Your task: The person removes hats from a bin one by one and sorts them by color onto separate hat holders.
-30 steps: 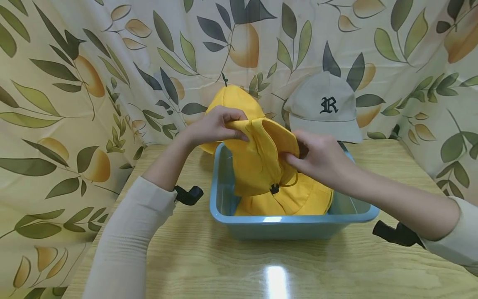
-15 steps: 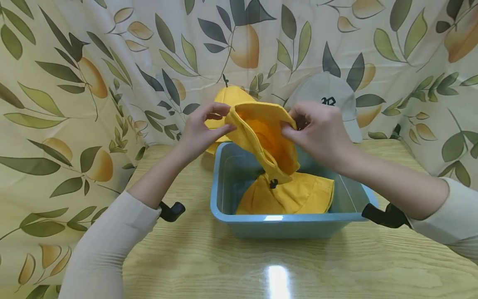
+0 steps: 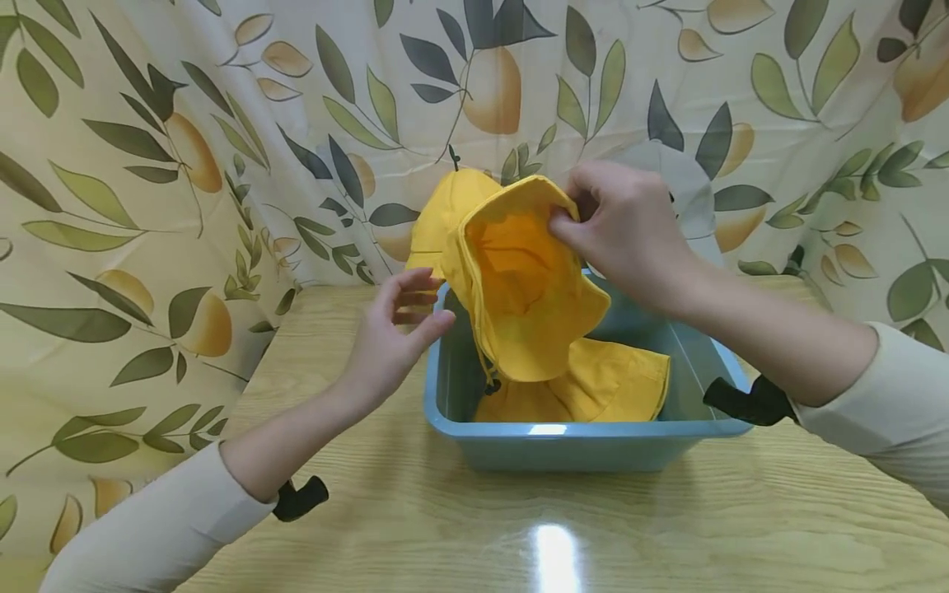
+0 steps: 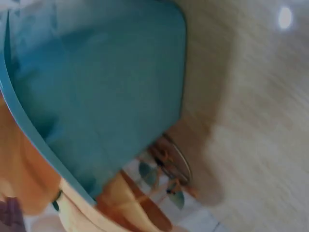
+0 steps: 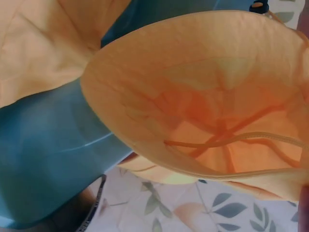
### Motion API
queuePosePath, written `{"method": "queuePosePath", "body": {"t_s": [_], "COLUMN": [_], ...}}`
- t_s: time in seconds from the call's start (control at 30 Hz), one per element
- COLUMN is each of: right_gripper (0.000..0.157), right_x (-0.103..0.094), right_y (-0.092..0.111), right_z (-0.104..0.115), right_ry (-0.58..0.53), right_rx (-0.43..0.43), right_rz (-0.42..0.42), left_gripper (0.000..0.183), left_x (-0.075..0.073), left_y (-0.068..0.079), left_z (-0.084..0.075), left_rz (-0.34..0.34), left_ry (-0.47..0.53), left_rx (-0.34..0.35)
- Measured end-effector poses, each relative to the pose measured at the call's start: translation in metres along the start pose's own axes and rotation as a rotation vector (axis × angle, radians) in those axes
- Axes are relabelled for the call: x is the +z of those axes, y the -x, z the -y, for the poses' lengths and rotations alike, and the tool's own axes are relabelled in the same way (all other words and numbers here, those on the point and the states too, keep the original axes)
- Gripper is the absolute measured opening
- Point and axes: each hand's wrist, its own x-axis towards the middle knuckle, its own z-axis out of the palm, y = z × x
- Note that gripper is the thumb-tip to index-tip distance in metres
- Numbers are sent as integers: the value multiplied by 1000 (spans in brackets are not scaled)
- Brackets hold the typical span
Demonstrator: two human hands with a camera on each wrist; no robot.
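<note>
My right hand (image 3: 626,231) pinches the brim of a yellow bucket hat (image 3: 530,338) at its upper right edge. The hat hangs tilted above the blue basin, its hollow inside turned toward me; in the right wrist view the inside of this hat (image 5: 217,92) shows a thin cord. At the hat's left, my left hand (image 3: 393,342) is apart from it, fingers loosely bent and holding nothing. Below, a second yellow hat (image 3: 626,383) lies in the blue basin (image 3: 563,449), partly hidden by the held one.
Behind the basin's left corner stands another yellow hat (image 3: 430,231) with a small green stem on top. A pale cap (image 3: 685,181) at the back right is partly covered by my right hand. Patterned curtain (image 3: 326,49) encloses the wooden table (image 3: 400,511).
My left hand has let go of the hat's brim and moved down and left. My right hand keeps hold, and the hat has swung so its opening faces me.
</note>
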Motion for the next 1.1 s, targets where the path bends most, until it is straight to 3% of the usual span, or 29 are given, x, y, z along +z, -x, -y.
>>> {"method": "queuePosePath", "body": {"t_s": [0.1,0.2,0.27,0.4,0.53,0.67,0.8,0.97,1.1], "right_gripper": [13,14,13,10,12,12,7,10,19], "right_x": [2,1,0,-5,-13,-21,-22,-10,-6], "right_y": [-5,-9,-12,-16,-17,-13,-10,-4,-1], "right_z": [3,6,9,13,12,7,2,-9,-16], "right_ry": [31,62,77,67,53,71,56,-7,10], "right_rx": [-4,9,11,-15,-76,-168,-289,-439,-496], "right_rz": [17,55,80,73,30,-10,-78,-217,-223], "left_gripper": [104,110,111,101,65,33,22,13,11], "left_x": [9,23,31,35,25,9,-5,-22,-34], "left_y": [8,8,7,6,5,-4,-15,-26,-30], "left_z": [-4,-7,-6,3,17,29,38,47,51], "left_rz": [44,77,77,48,11,-57,-193,-404,-517], "left_ry": [-34,-87,-102,-64,1,-36,-78,-97,-58], "left_rx": [-144,-245,-266,-242,-235,-224,-195,-40,53]}}
